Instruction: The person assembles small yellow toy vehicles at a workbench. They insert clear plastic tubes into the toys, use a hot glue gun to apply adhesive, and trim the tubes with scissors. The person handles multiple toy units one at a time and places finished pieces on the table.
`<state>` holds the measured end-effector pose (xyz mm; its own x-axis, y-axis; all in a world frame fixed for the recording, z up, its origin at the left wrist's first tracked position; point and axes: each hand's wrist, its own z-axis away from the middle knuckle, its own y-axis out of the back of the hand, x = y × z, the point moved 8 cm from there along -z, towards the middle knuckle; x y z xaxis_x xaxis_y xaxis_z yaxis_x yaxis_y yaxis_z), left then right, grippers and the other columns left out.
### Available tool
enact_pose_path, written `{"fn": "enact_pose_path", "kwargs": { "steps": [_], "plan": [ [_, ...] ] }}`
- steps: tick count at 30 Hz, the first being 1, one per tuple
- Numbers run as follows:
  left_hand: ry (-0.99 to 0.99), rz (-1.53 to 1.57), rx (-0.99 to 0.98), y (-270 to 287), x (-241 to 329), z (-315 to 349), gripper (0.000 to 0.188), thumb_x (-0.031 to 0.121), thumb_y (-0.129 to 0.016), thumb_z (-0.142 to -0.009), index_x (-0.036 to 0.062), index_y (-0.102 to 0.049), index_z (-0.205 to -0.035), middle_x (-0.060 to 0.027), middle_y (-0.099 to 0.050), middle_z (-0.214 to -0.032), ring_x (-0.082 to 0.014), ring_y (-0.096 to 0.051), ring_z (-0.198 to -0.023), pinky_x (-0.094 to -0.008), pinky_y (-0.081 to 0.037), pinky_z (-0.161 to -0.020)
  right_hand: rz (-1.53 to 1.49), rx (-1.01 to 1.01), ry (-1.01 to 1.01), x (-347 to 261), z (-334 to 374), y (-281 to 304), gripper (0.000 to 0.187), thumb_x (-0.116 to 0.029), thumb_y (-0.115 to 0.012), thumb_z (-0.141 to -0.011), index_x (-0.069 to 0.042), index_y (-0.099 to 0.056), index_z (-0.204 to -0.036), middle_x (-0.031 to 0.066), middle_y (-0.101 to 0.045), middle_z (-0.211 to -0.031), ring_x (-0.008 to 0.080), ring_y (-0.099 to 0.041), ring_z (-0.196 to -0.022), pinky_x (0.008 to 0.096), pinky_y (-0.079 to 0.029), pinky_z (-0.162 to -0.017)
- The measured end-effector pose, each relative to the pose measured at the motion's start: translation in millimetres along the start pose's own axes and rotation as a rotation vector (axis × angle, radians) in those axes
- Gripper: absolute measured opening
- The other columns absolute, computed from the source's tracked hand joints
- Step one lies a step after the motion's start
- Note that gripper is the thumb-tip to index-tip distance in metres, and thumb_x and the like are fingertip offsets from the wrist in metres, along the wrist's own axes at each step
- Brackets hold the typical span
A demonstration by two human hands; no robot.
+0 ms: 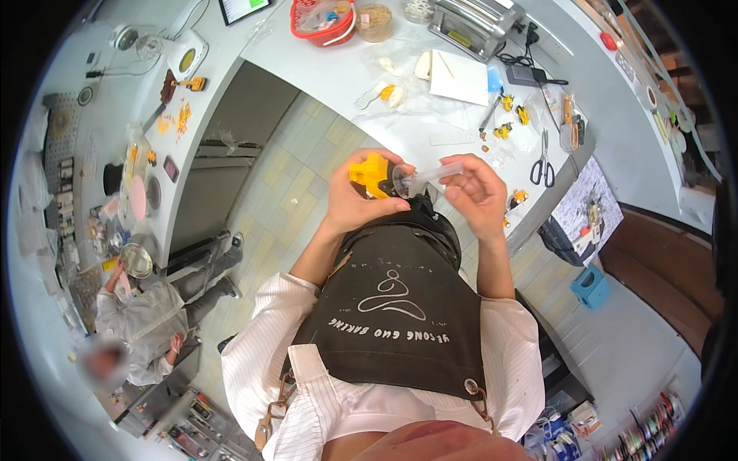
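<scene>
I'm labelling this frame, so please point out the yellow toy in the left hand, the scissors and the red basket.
yellow toy (369, 173), head view, on its yellow body.
scissors (543, 169), head view, on the black handles.
red basket (321, 34), head view, on its front rim.

The left hand (355, 201) holds a small yellow plastic toy (370, 174). The right hand (475, 192) holds a clear, maybe plastic, bag (425, 177) against it, above the white desk (400, 107).

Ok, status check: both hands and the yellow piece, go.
Left hand grips yellow toy piece. Right hand pinches clear plastic bag against it. Nothing between them.
</scene>
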<state>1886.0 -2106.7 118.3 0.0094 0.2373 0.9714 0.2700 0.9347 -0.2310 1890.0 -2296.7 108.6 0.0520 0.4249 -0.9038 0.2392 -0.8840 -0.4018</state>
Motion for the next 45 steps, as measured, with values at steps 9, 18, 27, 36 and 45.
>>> {"fn": "enact_pose_path", "kwargs": {
  "steps": [9,18,27,36,45],
  "plan": [
    [-0.196,-0.120,0.121,30.9,38.7,37.1,0.057,0.005,-0.090,-0.068,0.0004,-0.060,-0.117,-0.0105,-0.070,-0.110,-0.0158,-0.067,-0.100,-0.0303,-0.054,-0.088,0.214,-0.204,0.194,-8.9,-12.3,-89.7,0.023,0.010,-0.071,-0.082,0.005,-0.067,-0.104,0.0143,-0.066,-0.103,0.0164,-0.066,-0.089,0.0262,-0.053,-0.077],
    [-0.231,-0.193,0.103,52.2,51.5,55.4,0.059,0.004,-0.091,-0.067,0.0018,-0.059,-0.117,-0.0117,-0.068,-0.113,-0.0182,-0.066,-0.102,-0.0317,-0.053,-0.088,0.335,-0.252,0.186,-5.4,-15.2,-120.6,0.021,0.009,-0.073,-0.080,0.005,-0.068,-0.100,0.0150,-0.067,-0.096,0.0186,-0.064,-0.086,0.0274,-0.051,-0.075],
    [-0.296,-0.240,0.145,58.0,59.6,63.3,0.057,0.021,-0.093,-0.065,0.0056,-0.063,-0.112,-0.0073,-0.069,-0.102,-0.0196,-0.069,-0.090,-0.0295,-0.054,-0.079,0.420,-0.189,0.176,2.7,-4.3,-125.4,0.016,0.002,-0.074,-0.082,0.005,-0.067,-0.096,0.0117,-0.063,-0.087,0.0174,-0.059,-0.079,0.0277,-0.047,-0.072],
    [-0.168,0.041,0.208,81.1,33.2,61.9,0.056,0.006,-0.089,-0.069,0.0049,-0.060,-0.117,-0.0069,-0.069,-0.110,-0.0139,-0.066,-0.101,-0.0308,-0.053,-0.088,0.324,-0.144,-0.070,39.9,-0.2,-102.2,0.027,0.005,-0.071,-0.086,0.006,-0.064,-0.112,0.0080,-0.063,-0.097,0.0145,-0.059,-0.085,0.0263,-0.049,-0.077],
    [0.124,0.384,0.408,123.8,-50.2,83.9,0.055,0.002,-0.081,-0.077,0.0030,-0.053,-0.125,-0.0128,-0.067,-0.116,-0.0264,-0.068,-0.105,-0.0384,-0.056,-0.089,0.845,0.004,-0.463,175.4,81.3,19.1,0.021,-0.014,-0.073,-0.089,-0.002,-0.071,-0.107,0.0105,-0.071,-0.092,0.0155,-0.067,-0.075,0.0270,-0.052,-0.069]
  ]
}}
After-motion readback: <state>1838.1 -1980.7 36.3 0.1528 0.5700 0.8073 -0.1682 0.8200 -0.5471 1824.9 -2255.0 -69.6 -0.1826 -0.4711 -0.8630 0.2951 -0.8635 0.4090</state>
